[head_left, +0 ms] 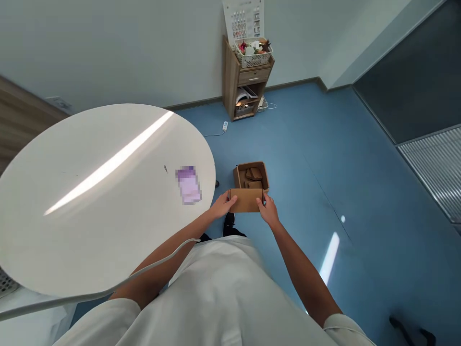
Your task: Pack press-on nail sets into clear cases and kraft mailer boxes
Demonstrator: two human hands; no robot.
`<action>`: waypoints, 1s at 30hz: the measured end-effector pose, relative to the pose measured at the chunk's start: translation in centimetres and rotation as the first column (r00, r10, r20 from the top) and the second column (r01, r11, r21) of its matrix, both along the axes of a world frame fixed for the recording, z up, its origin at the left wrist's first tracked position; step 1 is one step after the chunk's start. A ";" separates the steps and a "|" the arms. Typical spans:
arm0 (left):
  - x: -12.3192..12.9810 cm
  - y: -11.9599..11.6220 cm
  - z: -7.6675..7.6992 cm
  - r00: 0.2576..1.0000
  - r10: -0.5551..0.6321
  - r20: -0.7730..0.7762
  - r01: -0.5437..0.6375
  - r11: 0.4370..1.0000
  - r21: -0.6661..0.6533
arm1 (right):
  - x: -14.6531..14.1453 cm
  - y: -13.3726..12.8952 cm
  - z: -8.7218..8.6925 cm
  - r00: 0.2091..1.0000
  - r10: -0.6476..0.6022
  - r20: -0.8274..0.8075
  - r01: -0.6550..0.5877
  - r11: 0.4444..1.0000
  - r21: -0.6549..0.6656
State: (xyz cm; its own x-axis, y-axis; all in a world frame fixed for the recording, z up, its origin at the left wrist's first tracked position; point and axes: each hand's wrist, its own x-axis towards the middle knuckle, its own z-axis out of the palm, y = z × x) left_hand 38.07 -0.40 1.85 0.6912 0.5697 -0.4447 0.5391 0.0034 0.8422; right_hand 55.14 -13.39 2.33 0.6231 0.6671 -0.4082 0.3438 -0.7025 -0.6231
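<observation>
White shirt cloth [223, 293] fills the bottom of the view, with bare forearms reaching forward from both sleeves. A pale cable [72, 300] runs in from the lower left and crosses over the left forearm. Beyond that, the left hand [222, 205] and the right hand [268, 210] have their fingers closed on a brown cardboard box [247, 201], one at each end. To the left, a rounded white worktop [108, 226] bears a blurred purple item [189, 186]. Just past the held box, and partly covered by it, is an open carton [267, 179] with smaller brown pieces [255, 174] inside; whether box and carton touch, I cannot tell. Farther off, a white plug block [225, 126] lies on the blue floor [306, 144] near a wooden cabinet [229, 81], which carries a white basket [254, 60] of mixed things, with a printed sheet [245, 19] behind
</observation>
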 end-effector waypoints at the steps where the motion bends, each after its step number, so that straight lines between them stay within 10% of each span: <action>1: 1.7 0.3 -0.3 0.999 -0.009 0.051 0.010 1.000 -0.022 | 1.2 -0.1 -0.4 0.999 -0.037 -0.015 0.038 0.999 0.029; 7: 7.2 0.8 -1.4 0.995 -0.021 0.097 0.037 0.986 -0.160 | 4.8 -1.0 -2.5 0.972 -0.236 -0.012 0.236 0.968 0.090; 13: 4.6 -0.3 -1.3 0.994 -0.106 -0.016 0.096 0.947 -0.308 | 2.1 -3.3 -3.8 0.951 -0.290 -0.110 0.291 0.957 -0.008; 23: -9.7 0.0 2.6 0.996 0.065 -0.057 -0.078 0.959 -0.273 | -7.9 0.3 -0.6 0.972 -0.123 -0.198 0.168 0.957 0.234; 30: -22.7 -1.5 2.5 0.934 0.352 -0.052 -0.355 0.911 -0.210 | -18.8 5.0 1.8 0.934 0.191 -0.301 -0.072 0.928 0.365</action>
